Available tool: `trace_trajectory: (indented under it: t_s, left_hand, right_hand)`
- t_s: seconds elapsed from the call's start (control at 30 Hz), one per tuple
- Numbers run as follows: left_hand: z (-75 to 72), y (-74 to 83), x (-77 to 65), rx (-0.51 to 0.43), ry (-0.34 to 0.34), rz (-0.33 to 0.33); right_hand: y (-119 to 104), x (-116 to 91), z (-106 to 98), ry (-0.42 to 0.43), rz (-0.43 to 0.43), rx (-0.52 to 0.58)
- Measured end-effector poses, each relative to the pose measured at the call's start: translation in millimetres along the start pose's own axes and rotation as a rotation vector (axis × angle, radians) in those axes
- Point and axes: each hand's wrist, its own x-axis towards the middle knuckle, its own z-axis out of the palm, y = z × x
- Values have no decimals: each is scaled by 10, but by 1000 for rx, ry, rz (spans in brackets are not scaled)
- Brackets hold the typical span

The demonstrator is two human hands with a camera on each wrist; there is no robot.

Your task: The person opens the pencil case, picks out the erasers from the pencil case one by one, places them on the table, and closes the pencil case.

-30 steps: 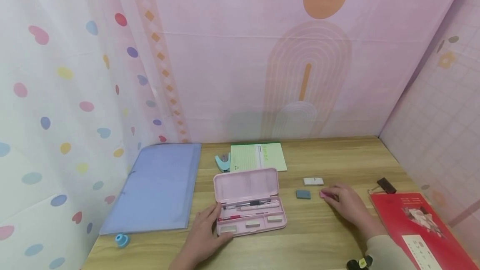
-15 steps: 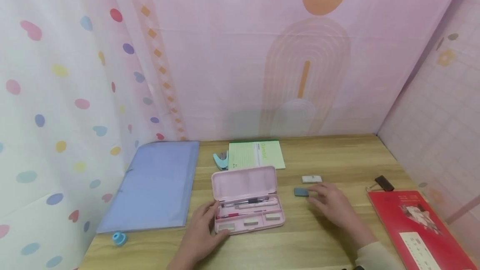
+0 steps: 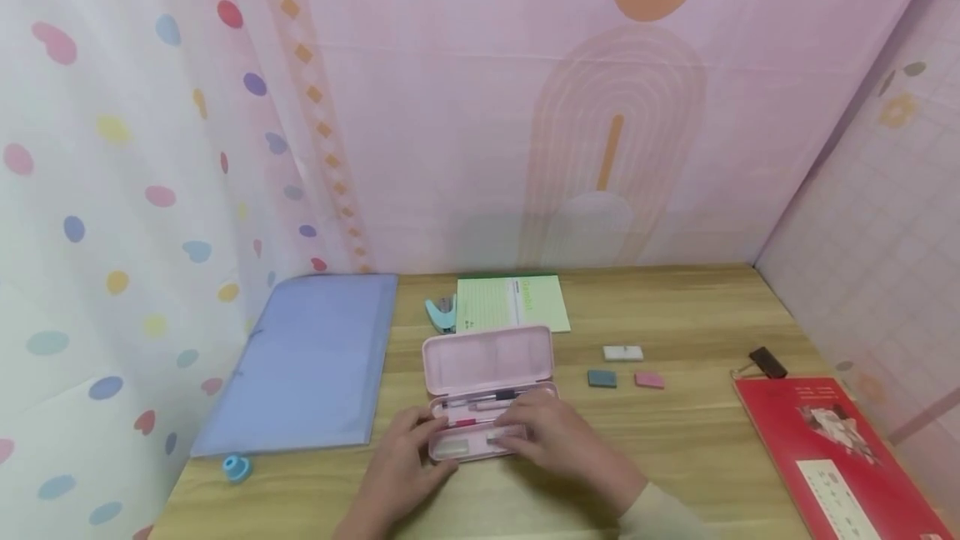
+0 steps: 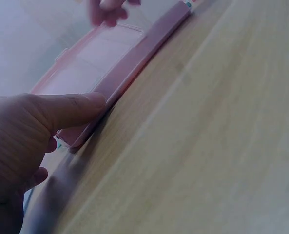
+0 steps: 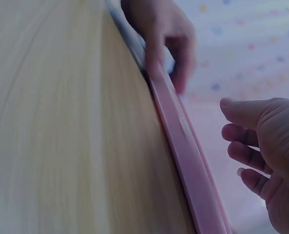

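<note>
The pink pencil case [image 3: 487, 361] stands with its lid up in the head view. Several pens, one a red pen [image 3: 467, 422], lie in its long compartments, and small pale erasers [image 3: 452, 447] sit in the front ones. My left hand [image 3: 401, 461] grips the case's left end, its thumb [image 4: 81, 108] on the front wall. Over the case's right half is my right hand [image 3: 558, 438], fingers loosely bent and holding nothing, hiding the compartment there. To the right lie a blue eraser [image 3: 602, 378], a pink eraser [image 3: 649, 380] and a white eraser [image 3: 623, 353].
Behind the case are a green notepad [image 3: 513, 304] and a light-blue stapler [image 3: 441, 314]. A blue folder [image 3: 300, 365] lies left, with a small blue cylindrical piece [image 3: 237, 468] before it. At right are a red booklet [image 3: 832, 440] and a black binder clip [image 3: 767, 362].
My right hand has let go of the pink eraser and moved left, past the blue eraser, to above the pencil case. The left hand keeps its grip on the case.
</note>
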Motion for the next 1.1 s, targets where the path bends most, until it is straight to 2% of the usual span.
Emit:
trace_trajectory:
  t_s: [0.13,0.3,0.6,0.93,1.1]
  left_hand:
    - [6,-15,1,-8,13,17]
    - [4,-17,1,-10,28,34]
    - [3,-19,-8,-29,18,32]
    - [27,-46,-14,-28,45,62]
    - [22,-38,-13,-40,45,60]
  right_hand:
    - [-138,174,150,-53,-75,-19]
    - [-220,310,282,-84,-103,-22]
    - [-258,371,384,-153,-68,-92]
    - [-228,412,410,-174,-64,-75]
    - [-243,425,414,-170,-68,-135]
